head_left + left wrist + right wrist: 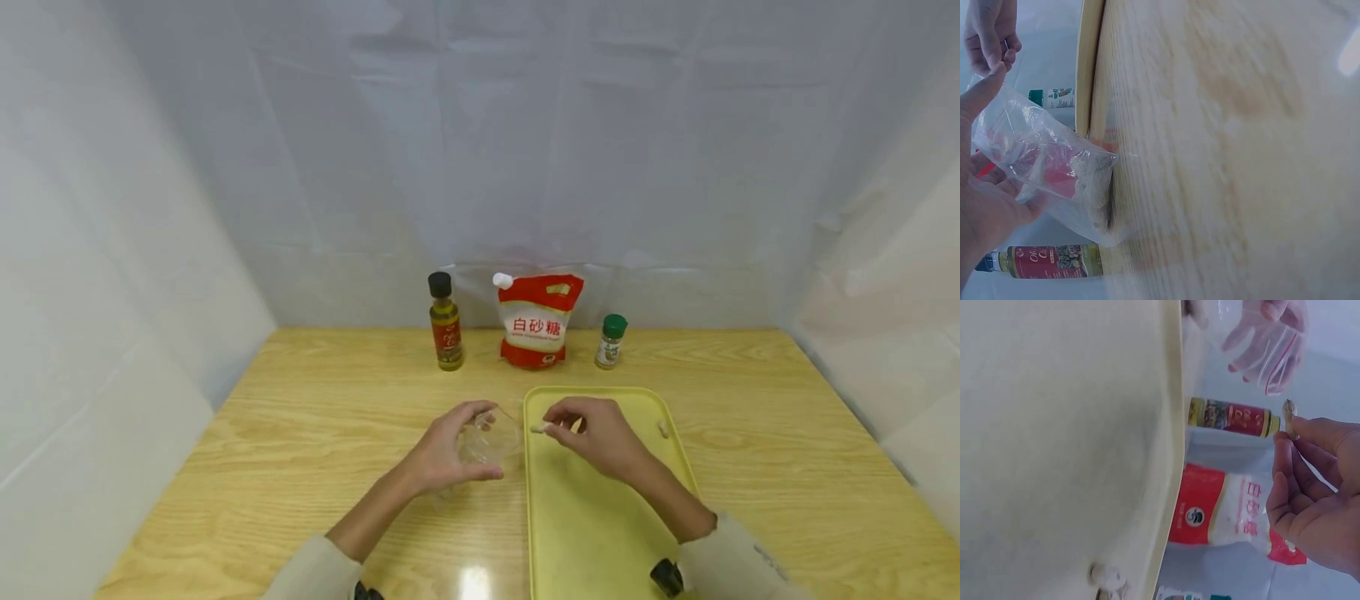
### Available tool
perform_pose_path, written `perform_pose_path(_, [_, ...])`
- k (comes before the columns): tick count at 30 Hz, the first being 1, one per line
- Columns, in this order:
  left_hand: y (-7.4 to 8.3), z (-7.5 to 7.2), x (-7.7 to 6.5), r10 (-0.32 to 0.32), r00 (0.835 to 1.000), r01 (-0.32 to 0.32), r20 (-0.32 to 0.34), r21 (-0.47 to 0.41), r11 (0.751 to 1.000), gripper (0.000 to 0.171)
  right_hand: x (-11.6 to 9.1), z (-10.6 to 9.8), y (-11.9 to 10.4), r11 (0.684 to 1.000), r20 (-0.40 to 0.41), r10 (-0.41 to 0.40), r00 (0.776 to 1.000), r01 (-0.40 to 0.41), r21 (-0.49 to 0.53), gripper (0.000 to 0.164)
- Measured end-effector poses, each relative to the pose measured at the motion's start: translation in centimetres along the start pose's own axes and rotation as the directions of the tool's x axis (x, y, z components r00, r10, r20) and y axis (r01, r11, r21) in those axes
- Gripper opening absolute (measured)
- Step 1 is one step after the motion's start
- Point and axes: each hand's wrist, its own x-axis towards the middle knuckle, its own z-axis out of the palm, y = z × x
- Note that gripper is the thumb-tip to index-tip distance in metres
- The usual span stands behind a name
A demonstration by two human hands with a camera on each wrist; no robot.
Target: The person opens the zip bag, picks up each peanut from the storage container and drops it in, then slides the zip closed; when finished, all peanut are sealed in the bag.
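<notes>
My left hand [450,450] grips a clear zip bag [1035,125] at its mouth, thumb on one side and fingers on the other, over the table left of the tray. Tan, lumpy peanuts [1093,181] lie in the bottom of the bag. Between thumb and fingertips, my right hand [596,433] pinches a peanut in its shell [1290,419], a short way right of the bag's mouth and above the upper left of the yellow tray [528,517]. Near the tray's right rim lies another peanut [663,428]; the right wrist view shows it blurred.
Along the back of the wooden table [337,400] stand an olive oil bottle [447,329], a red and white sugar pouch [536,323] and a small green-capped jar [611,342]. A pale curtain [525,150] hangs behind them and at both sides.
</notes>
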Motion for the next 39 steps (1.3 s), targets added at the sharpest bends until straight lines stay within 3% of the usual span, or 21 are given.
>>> perform_pose_path(13, [0.0,0.2,0.0,0.013,1.0,-0.013,-0.005,0.009,1.0,0.081,1.1,2.6,-1.8,0.999,-0.034,-0.036,0.999,0.037,0.038,0.011])
perform_pose_path(20, [0.0,0.1,-0.1,0.011,1.0,-0.011,-0.007,0.003,1.0,0.081,0.9,2.4,-2.1,0.998,-0.017,-0.027,1.0,0.027,0.049,0.011])
perform_pose_path(32, [0.2,0.2,-0.2,0.018,1.0,-0.018,-0.005,0.006,1.0,0.082,-0.9,-0.4,0.9,1.0,0.023,0.027,0.999,-0.027,0.0,0.012])
perform_pose_path(39, [0.2,0.2,-0.3,0.003,1.0,-0.003,-0.012,0.004,1.0,0.083,-1.3,-1.8,4.4,0.998,0.037,0.069,0.997,-0.069,0.003,0.014])
